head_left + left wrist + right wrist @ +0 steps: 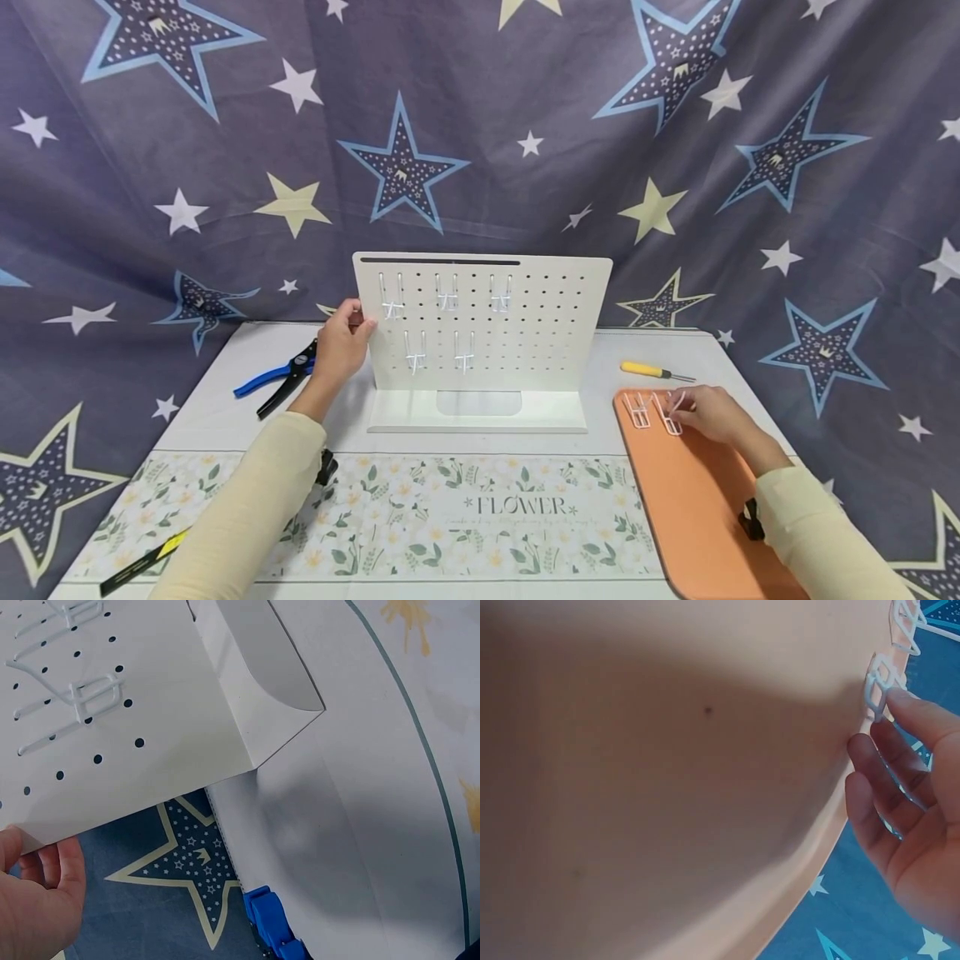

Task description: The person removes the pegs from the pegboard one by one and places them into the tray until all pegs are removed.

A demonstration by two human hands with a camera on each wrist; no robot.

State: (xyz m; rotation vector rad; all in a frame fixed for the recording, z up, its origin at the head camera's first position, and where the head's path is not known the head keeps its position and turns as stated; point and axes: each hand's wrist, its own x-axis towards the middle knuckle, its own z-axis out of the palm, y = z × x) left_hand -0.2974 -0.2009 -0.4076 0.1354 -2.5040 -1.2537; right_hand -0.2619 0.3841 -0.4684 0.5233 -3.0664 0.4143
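A white pegboard (540,337) stands upright on its base at the middle of the table. Several white wire hooks (447,302) hang on it in two rows. My left hand (341,348) grips the board's left edge; in the left wrist view the hand (41,904) has its thumb on the front and fingers behind. On the right, my right hand (712,412) pinches a white wire hook (670,421) at the far end of an orange tray (701,500). Another wire hook (637,412) lies beside it. Thumb and forefinger meet on the hook (880,684) in the right wrist view.
Blue-handled pliers (279,379) lie left of the board. A yellow-handled screwdriver (652,371) is behind the tray. At the front left, a black and yellow utility knife (146,562) sits on the flower-print runner (450,533). A starry curtain (480,192) hangs behind the table.
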